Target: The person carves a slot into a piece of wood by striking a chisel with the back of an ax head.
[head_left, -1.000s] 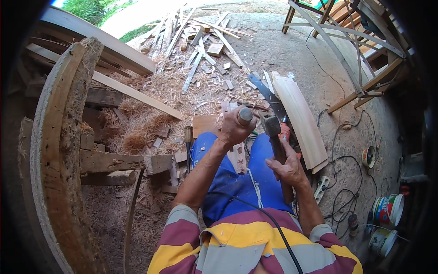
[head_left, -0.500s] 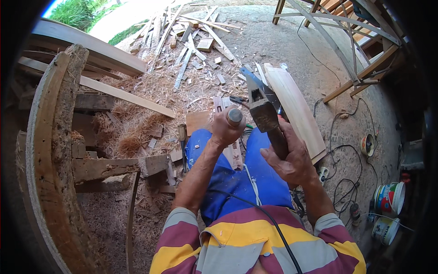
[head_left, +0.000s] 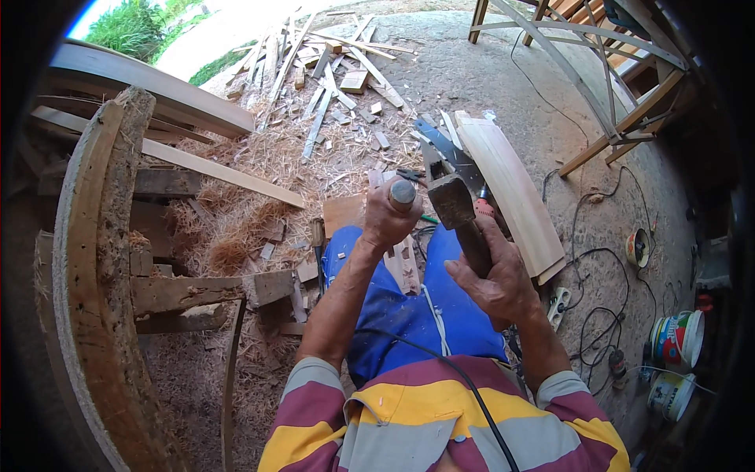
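My left hand (head_left: 385,223) is wrapped round the upright handle of a chisel (head_left: 403,192). Only its round butt end shows; the fist hides the blade. Beneath that fist lies a narrow wooden piece with cut slots (head_left: 404,269), between my knees in blue trousers (head_left: 409,330). In my right hand (head_left: 499,275) is a claw hammer (head_left: 451,201), gripped by its handle. The hammer's head hangs just right of the chisel's butt, apart from it. A second handled tool (head_left: 318,240) lies beside my left knee.
Curved wooden frame parts (head_left: 98,267) rise at the left. Ahead lie shavings and a heap of offcuts (head_left: 322,71). A handsaw (head_left: 450,145), a pale board (head_left: 507,189) and pliers (head_left: 410,175) lie beyond my knees. Cables (head_left: 598,322) and paint buckets (head_left: 676,338) are at the right.
The hammer has dropped slightly, its head moving a little down. My left hand stays on the chisel, with almost no shift. More of a red tool shows beside the board.
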`<act>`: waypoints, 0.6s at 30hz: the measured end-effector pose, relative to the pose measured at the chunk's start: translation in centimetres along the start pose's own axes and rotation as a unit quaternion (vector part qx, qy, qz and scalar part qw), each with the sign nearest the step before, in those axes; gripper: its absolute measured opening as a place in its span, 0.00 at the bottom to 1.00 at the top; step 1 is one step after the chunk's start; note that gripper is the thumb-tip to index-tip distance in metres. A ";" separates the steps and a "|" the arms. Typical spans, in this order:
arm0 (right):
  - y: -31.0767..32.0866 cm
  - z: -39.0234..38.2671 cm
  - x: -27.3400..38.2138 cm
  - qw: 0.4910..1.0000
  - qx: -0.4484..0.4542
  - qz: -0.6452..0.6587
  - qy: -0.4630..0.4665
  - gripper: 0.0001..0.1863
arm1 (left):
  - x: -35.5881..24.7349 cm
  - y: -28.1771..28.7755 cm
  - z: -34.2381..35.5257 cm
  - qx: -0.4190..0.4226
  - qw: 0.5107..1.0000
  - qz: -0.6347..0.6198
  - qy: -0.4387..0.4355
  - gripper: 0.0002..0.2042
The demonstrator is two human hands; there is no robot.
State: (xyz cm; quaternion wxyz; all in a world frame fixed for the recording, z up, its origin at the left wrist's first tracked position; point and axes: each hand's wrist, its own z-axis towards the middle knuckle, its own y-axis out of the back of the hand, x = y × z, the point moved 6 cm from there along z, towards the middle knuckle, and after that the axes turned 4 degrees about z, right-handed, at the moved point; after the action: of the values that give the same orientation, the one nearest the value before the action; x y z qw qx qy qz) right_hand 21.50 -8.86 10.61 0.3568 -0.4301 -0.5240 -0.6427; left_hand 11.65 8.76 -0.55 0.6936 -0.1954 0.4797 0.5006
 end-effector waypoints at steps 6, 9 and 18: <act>0.7 0.5 1.7 0.995 -0.011 -0.055 0.078 0.33 | 0.9 -0.6 -0.1 0.044 0.999 0.018 -0.024 0.05; 0.8 0.7 2.6 0.978 -0.049 -0.126 0.157 0.31 | -0.4 -0.8 -0.7 0.048 0.996 0.046 -0.059 0.07; -1.3 1.7 1.3 0.968 0.039 -0.226 0.102 0.33 | -0.9 1.0 -2.0 0.058 0.979 0.155 -0.122 0.13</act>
State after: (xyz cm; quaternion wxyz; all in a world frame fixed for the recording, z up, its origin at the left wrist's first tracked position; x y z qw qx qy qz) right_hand 20.17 -6.92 11.54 0.2705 -0.2187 -0.5933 -0.7259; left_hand 9.80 7.26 -0.51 0.6707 -0.0156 0.4442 0.5938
